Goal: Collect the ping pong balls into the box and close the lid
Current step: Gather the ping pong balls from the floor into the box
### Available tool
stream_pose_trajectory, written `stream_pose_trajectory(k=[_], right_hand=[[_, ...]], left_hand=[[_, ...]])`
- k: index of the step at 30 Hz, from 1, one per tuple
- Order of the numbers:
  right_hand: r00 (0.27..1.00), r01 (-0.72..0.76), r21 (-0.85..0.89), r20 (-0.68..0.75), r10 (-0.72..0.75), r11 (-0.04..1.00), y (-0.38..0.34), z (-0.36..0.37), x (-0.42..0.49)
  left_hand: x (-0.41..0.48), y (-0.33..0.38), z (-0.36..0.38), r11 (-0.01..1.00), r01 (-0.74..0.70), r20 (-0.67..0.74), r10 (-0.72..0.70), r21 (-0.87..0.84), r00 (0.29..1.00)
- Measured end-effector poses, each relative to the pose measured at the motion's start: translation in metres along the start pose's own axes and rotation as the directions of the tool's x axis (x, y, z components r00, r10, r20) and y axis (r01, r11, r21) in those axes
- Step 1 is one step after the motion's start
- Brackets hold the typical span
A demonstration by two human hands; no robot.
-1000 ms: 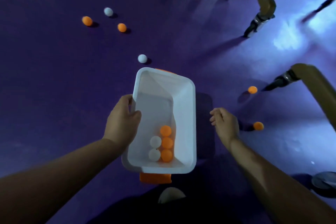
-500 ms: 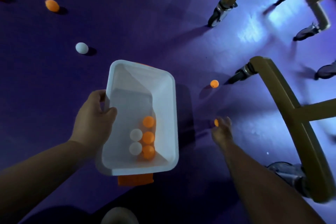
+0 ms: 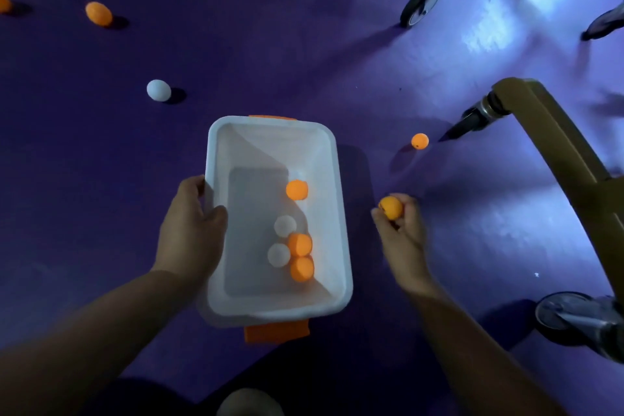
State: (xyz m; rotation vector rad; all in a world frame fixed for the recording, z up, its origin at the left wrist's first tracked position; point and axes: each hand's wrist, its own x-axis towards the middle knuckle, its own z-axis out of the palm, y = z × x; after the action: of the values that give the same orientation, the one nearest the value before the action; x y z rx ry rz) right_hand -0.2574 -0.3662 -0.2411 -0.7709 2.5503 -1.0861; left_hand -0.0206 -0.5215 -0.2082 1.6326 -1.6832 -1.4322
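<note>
Left grip (image 3: 192, 233) clasps box (image 3: 338, 199); right grip (image 3: 403, 240) pinches orange ball (image 3: 391, 208).

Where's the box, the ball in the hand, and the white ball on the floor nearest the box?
box (image 3: 270, 142): head view, far inside wall.
held orange ball (image 3: 391, 207): head view, its middle.
nearest white ball on the floor (image 3: 158, 90): head view, its middle.
</note>
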Motion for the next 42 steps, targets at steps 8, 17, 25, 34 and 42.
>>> stream_pose_trajectory(k=[8, 17, 25, 34, 42], right_hand=[[0.915, 0.397, 0.098, 0.031, -0.401, 0.913, -0.061, 0.024, -0.024], [0.981, 0.109, -0.028, -0.159, -0.112, 0.994, 0.006, 0.005, 0.084], [0.999, 0.042, -0.557, 0.022, -0.036, 0.829, 0.025, 0.005, 0.193], [0.945, -0.275, -0.437, 0.041, 0.325, 0.856, 0.047, 0.014, 0.219], [0.983, 0.090, 0.063, -0.169, -0.079, 0.994, -0.023, 0.026, 0.121]], left_hand=[[0.000, 0.006, 0.001, 1.000, -0.021, 0.040, 0.021, 0.022, 0.999], [0.024, 0.032, 0.026, 0.990, -0.135, 0.098, 0.130, 0.049, 0.987], [0.049, 0.033, 0.041, 0.970, -0.143, 0.129, 0.120, 0.194, 0.984], [0.051, 0.032, 0.044, 0.973, -0.153, 0.084, 0.140, 0.173, 0.987], [0.050, 0.031, 0.042, 0.969, -0.172, 0.083, 0.159, 0.179, 0.984]])
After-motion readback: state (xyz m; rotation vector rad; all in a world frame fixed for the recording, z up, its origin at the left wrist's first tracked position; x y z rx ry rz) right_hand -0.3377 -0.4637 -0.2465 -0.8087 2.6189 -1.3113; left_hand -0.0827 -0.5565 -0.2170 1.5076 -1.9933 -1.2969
